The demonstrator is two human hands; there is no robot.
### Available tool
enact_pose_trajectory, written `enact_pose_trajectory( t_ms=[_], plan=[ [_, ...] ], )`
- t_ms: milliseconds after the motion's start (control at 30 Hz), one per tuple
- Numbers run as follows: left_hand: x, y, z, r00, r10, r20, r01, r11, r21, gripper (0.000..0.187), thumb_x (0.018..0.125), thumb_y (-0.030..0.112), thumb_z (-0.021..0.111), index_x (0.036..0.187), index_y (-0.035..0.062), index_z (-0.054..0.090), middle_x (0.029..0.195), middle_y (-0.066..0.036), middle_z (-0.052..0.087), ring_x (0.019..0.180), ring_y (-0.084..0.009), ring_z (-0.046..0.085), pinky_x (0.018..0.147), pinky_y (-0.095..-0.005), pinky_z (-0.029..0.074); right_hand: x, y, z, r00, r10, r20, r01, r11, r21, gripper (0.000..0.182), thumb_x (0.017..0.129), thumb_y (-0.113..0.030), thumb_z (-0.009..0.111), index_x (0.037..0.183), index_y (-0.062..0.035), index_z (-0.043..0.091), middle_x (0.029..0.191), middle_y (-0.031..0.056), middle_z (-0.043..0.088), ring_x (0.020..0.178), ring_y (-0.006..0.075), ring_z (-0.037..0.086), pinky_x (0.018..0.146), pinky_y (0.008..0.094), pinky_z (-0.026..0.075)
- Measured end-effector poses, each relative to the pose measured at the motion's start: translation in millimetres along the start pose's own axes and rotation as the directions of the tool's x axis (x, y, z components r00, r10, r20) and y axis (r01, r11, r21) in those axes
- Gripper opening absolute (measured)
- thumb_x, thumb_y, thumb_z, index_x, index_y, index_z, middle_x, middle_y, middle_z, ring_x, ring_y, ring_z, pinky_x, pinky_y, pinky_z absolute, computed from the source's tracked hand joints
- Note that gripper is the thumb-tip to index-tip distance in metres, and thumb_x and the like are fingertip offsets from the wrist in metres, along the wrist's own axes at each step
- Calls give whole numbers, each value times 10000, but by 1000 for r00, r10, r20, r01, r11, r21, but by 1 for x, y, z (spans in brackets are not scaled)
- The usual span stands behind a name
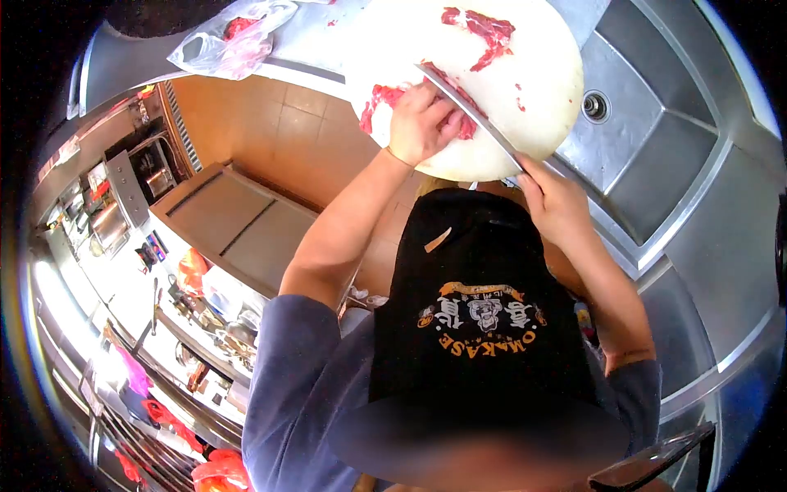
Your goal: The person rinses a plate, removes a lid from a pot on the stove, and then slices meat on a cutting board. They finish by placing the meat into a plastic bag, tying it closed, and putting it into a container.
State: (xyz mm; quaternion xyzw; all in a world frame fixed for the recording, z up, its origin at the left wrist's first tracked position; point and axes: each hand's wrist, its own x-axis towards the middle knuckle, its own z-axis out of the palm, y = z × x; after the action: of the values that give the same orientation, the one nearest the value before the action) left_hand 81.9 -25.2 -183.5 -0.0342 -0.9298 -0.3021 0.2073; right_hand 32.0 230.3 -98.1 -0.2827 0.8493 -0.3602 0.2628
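Red raw meat [382, 100] lies on a round white cutting board [545, 90]. My left hand [422, 123] presses down on this meat with its fingers curled, partly covering it. In my right hand [557, 197] is a kitchen knife [479, 116], its handle hidden by the grip. The long blade slants across the meat, right beside my left fingertips. Farther back on the board is another piece of raw meat [485, 34], with small red scraps near it.
A metal sink [611, 135] with a drain adjoins the board on the right. Back left, a clear plastic bag [238, 49] with red contents lies on the metal counter [316, 37]. Below left stand a grey cabinet [234, 221] and cluttered shelves. A black apron [484, 246] covers my front.
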Motion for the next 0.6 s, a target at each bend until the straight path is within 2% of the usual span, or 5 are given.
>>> enact_pose_trajectory(
  t_ms=[233, 300, 433, 500, 600],
  plan=[
    [-4, 3, -3, 1000, -4, 20, 4, 999, -31, 222, 709, 100, 764, 918, 62, 702, 1017, -106, 631, 879, -295, 628, 740, -400, 518, 130, -12, 44, 996, -89, -7, 90, 996, 24, 301, 1000, -349, 497, 1162, -157, 662, 931, 155, 702, 845, 376, 668, 741, 474, 523],
    [-3, 2, -2, 1000, 7, 9, -7, 999, -47, 227, 744, 88, 752, 956, 41, 685, 1023, -127, 630, 887, -320, 619, 756, -408, 509, 134, -15, 35, 984, -50, -174, 49, 999, -7, 301, 993, -358, 508, 1160, -164, 667, 948, 158, 702, 869, 373, 668, 758, 470, 526],
    [-5, 2, -2, 998, -4, -64, 0, 999, -52, 236, 712, 92, 761, 936, 60, 694, 1022, -112, 624, 894, -316, 619, 762, -404, 510, 44, -4, 2, 998, -48, -42, 47, 999, -13, 310, 981, -335, 540, 1204, -156, 662, 965, 145, 710, 892, 359, 676, 764, 462, 528],
    [-7, 0, -2, 998, -14, 62, 14, 1000, 1, 241, 706, 95, 770, 932, 62, 697, 1014, -108, 624, 891, -319, 617, 760, -404, 509, 7, -9, -11, 999, -9, 53, 15, 994, -108, 303, 969, -295, 573, 1222, -153, 659, 962, 148, 711, 860, 339, 687, 703, 440, 535],
    [-4, 1, -1, 999, 35, 13, -35, 999, 12, 234, 708, 89, 764, 932, 66, 700, 985, -97, 627, 874, -306, 614, 745, -394, 508, -13, -7, -17, 999, 13, 38, -10, 995, -95, 308, 966, -300, 576, 1228, -158, 656, 941, 151, 709, 821, 337, 688, 670, 433, 533]
  ],
)
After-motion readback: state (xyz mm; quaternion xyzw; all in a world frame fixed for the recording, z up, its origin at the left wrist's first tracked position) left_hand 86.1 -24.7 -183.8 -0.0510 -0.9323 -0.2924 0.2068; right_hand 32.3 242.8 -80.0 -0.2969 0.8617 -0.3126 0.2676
